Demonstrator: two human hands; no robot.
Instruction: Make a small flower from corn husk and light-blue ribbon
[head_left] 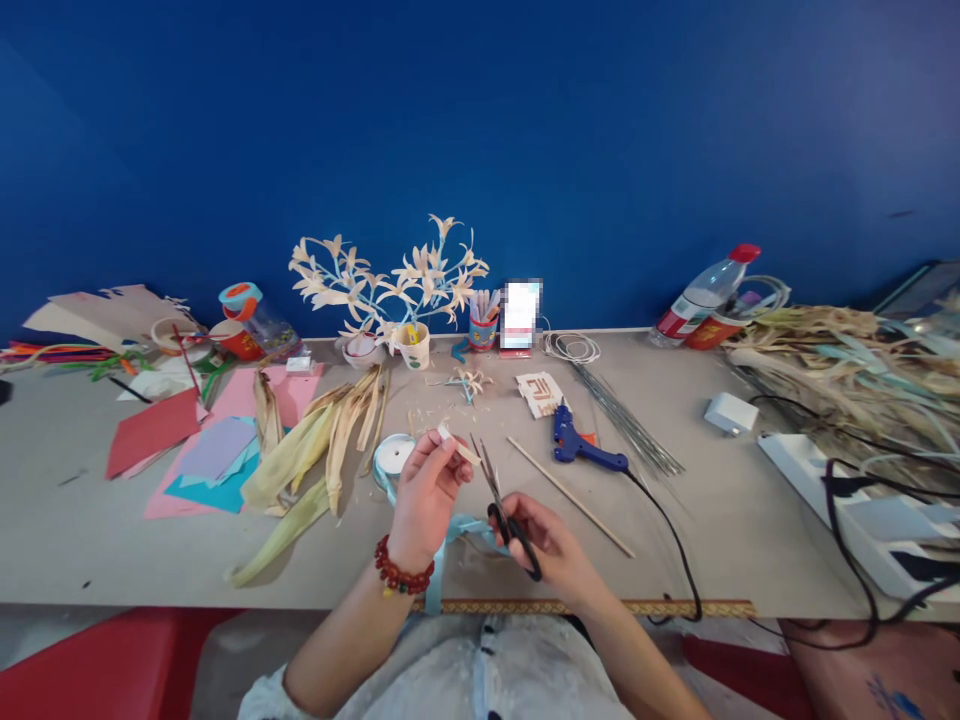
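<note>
"Head view: where's the strip?"

"With the left hand, at ten o'clock from the scissors. The fingers pinch it, and one end sticks out toward the blades."

"Touching them?"

"I can't tell. The blades stand slightly parted."

"And the right hand?"

"Its fingers curl round the scissors' black handles."

"What's about them?"

"On the surface, blue ribbon at six o'clock from the strip. A spool sits at ten from the left hand; husks lie farther out. Near the right hand, a stick lies between one and two; the glue gun is past it, at one."

"At twelve from the strip?"

"A small flower; taller flowers stand behind, at eleven."
</note>
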